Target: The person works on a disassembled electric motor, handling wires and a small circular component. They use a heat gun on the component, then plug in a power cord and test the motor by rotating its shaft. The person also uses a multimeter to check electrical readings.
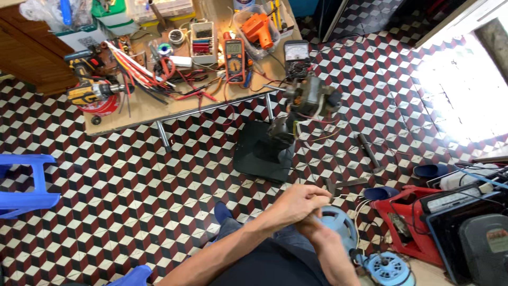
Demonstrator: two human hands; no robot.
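My left hand [297, 203] is closed over my right hand [316, 231] low in the middle of the view, above my lap. Both grip something small that the fingers hide. Right behind them is a light blue round plastic housing [342, 222], touching my right hand. A thin white wire [346, 196] runs from my left fingers off to the right. Which hand holds the wire's end I cannot tell. Farther ahead, an electric motor [309, 98] with copper windings sits on a stand with a black base plate [259, 153].
A low wooden table [159, 108] at the back carries a cordless drill [90, 91], two multimeters, an orange tool, wires and parts boxes. A blue stool [26, 182] stands left. Red and black appliances [455, 222], a second blue round part [389, 267] and slippers lie right on the patterned tiles.
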